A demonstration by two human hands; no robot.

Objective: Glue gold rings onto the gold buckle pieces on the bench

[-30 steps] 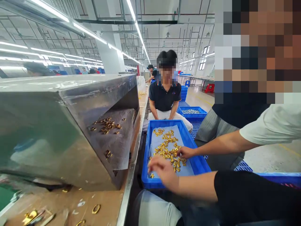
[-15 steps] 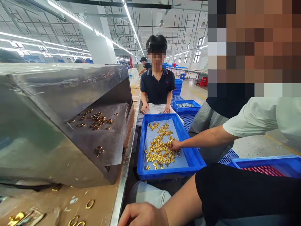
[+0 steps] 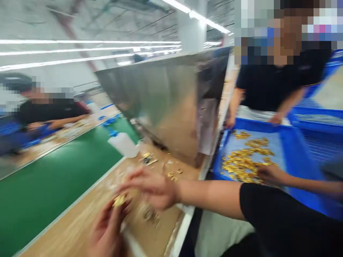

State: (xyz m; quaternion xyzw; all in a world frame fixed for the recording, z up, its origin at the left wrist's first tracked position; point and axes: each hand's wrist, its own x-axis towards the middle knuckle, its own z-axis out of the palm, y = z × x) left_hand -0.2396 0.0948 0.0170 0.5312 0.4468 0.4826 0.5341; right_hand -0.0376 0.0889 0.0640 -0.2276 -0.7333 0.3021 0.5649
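Low in the view, my left hand (image 3: 107, 226) is curled around a small clump of gold-coloured metal pieces (image 3: 119, 200), its fingers turned upward. My right hand (image 3: 158, 189) reaches across from the right, just above and beside the clump. Its fingers look stretched out and apart, with nothing visible in them, though motion blurs them. Beneath the hands, the brown worktop (image 3: 144, 232) carries a few blurred ring-like pieces (image 3: 150, 216). Several gold rings (image 3: 173, 175) lie farther back, near a small gold piece on a flat strip (image 3: 148, 159).
A metal hood (image 3: 160, 110) stands on the worktop beside a white bottle (image 3: 123, 144) and a green belt (image 3: 53, 192). At right, a blue tray (image 3: 297, 153) holds many gold pieces, with a co-worker's hand (image 3: 272, 175) among them. Other people are across the belt and behind the tray.
The view has swung left, showing the green belt and my left hand with its gold pieces. My right hand has come up over the worktop, beside my left.
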